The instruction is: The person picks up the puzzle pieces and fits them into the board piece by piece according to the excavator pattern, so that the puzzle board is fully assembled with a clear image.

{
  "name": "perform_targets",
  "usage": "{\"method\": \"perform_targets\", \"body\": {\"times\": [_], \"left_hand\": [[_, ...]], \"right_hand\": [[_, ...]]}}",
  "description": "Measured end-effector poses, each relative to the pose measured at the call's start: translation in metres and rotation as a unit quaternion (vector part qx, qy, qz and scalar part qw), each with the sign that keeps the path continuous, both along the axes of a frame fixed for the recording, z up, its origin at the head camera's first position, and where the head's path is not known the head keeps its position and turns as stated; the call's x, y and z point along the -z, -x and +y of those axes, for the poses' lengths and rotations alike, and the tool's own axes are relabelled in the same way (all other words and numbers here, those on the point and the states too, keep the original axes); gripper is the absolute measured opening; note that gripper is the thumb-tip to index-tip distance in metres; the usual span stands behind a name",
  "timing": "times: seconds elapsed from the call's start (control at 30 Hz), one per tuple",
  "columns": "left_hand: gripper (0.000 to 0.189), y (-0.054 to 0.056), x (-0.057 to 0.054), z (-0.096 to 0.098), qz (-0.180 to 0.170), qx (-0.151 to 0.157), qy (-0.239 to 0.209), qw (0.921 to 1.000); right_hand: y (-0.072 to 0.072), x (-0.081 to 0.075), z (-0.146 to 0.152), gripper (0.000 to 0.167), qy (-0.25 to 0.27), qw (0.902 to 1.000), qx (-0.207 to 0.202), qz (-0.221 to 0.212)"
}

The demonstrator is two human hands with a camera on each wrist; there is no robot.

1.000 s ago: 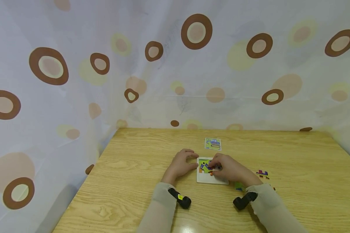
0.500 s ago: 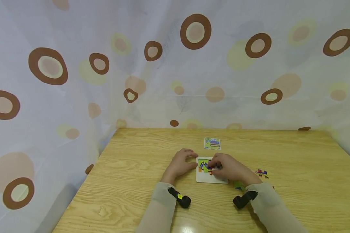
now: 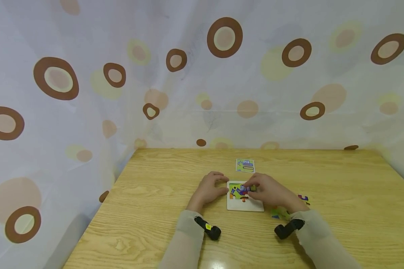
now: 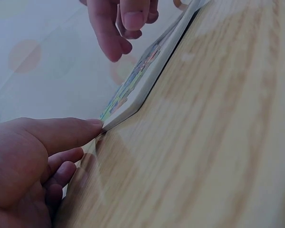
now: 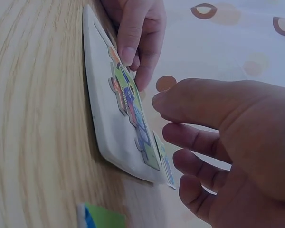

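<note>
A white jigsaw tray (image 3: 237, 206) lies on the table, its upper part filled with joined puzzle pieces (image 3: 236, 191) in green, blue and red. At the tray's left edge rests my left hand (image 3: 209, 189); the left wrist view has its straight thumb (image 4: 76, 135) touching the corner. My right hand (image 3: 269, 191) is over the tray's right side, fingers loosely bent. Nothing shows between its thumb and fingers in the right wrist view, where this hand (image 5: 237, 133) stands apart from the pieces (image 5: 128, 102). An orange-red piece (image 3: 244, 200) juts into the bare lower part.
Behind the tray lies a small picture card (image 3: 245, 165) with a blue digger on green. Loose puzzle pieces lie to the right: a green and blue one (image 3: 275, 214) near the right wrist, and a red and purple one (image 3: 303, 198) partly behind the forearm.
My right hand has drawn back slightly to the right and its fingers have come off the pieces, so more of the picture shows. The left hand has stayed at the tray's edge.
</note>
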State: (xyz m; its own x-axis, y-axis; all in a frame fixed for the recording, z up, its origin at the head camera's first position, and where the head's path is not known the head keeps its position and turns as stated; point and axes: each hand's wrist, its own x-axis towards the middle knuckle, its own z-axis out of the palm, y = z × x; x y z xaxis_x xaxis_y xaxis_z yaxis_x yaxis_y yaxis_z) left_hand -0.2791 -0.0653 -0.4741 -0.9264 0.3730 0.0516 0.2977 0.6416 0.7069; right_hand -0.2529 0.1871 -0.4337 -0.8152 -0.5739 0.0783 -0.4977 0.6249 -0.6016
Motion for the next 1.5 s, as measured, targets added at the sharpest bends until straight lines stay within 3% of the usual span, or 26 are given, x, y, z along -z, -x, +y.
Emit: {"method": "perform_targets", "body": {"times": [0.23, 0.5, 0.9, 1.27, 1.5], "left_hand": [[0.034, 0.000, 0.001, 0.000, 0.000, -0.001, 0.002, 1.0000], [0.033, -0.003, -0.003, 0.001, 0.010, 0.012, -0.005, 0.9999], [0.034, -0.002, -0.002, 0.000, 0.004, 0.004, -0.003, 1.0000], [0.034, -0.004, -0.003, 0.001, 0.006, 0.008, -0.014, 0.9999], [0.034, -0.003, -0.003, 0.001, 0.010, 0.005, -0.008, 0.9999]], "right_hand": [[-0.005, -0.005, 0.010, 0.026, 0.003, 0.9997, 0.024, -0.001], [-0.010, -0.005, 0.032, 0.023, 0.010, 0.9991, 0.025, 0.033], [-0.020, -0.012, 0.062, 0.023, 0.002, 0.9975, 0.039, 0.059], [-0.023, -0.008, 0.093, 0.024, -0.014, 0.9950, 0.052, 0.084], [-0.025, -0.005, 0.111, 0.024, -0.017, 0.9955, 0.061, 0.071]]}}
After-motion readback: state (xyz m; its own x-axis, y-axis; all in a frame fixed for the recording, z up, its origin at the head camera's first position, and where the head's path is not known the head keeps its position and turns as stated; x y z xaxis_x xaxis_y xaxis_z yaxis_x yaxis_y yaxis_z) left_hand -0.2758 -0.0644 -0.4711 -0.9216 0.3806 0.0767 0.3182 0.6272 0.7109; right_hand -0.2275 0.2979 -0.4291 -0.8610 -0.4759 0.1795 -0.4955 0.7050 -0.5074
